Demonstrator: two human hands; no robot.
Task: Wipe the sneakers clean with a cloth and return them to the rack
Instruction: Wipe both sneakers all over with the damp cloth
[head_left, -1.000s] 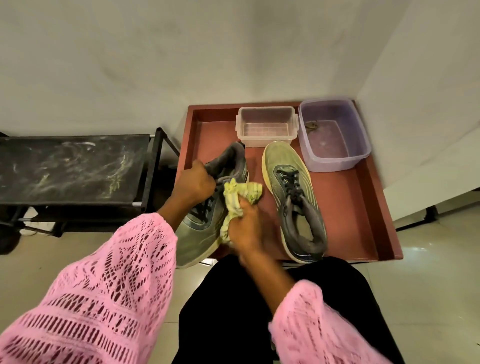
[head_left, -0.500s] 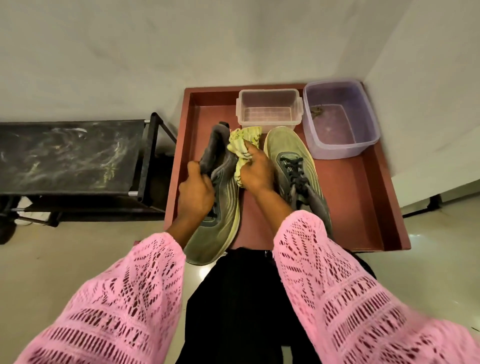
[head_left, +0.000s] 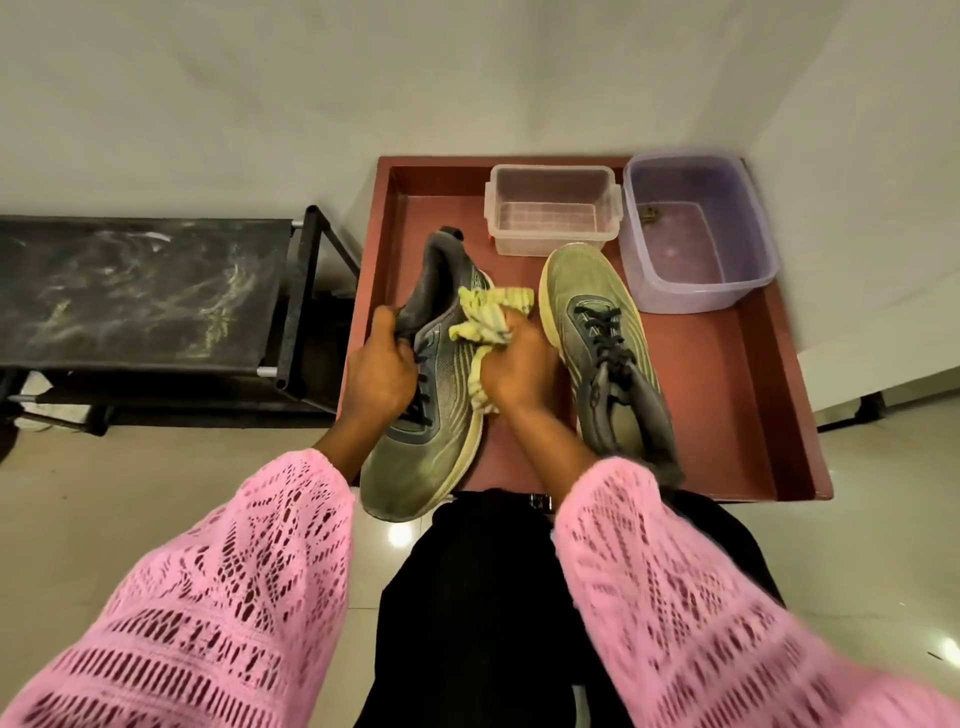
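Rack (head_left: 140, 291) at far left. Left hand (head_left: 382, 371) grips the collar of the near sneaker (head_left: 436, 395), toe overhanging the tray (head_left: 727, 374). Right hand (head_left: 519, 371) clenches the bunched cloth (head_left: 488, 325) against its side. Second sneaker (head_left: 597, 338) lies in the tray. Sneaker probably light, upper soft; collar gives the firmest hold.

Pink open-knit sleeves (head_left: 218, 613) on both arms, wide and loose, lacy pattern of slots and small holes. Bare left hand (head_left: 382, 371), bare right hand (head_left: 519, 369). Black trousers (head_left: 467, 597) below.
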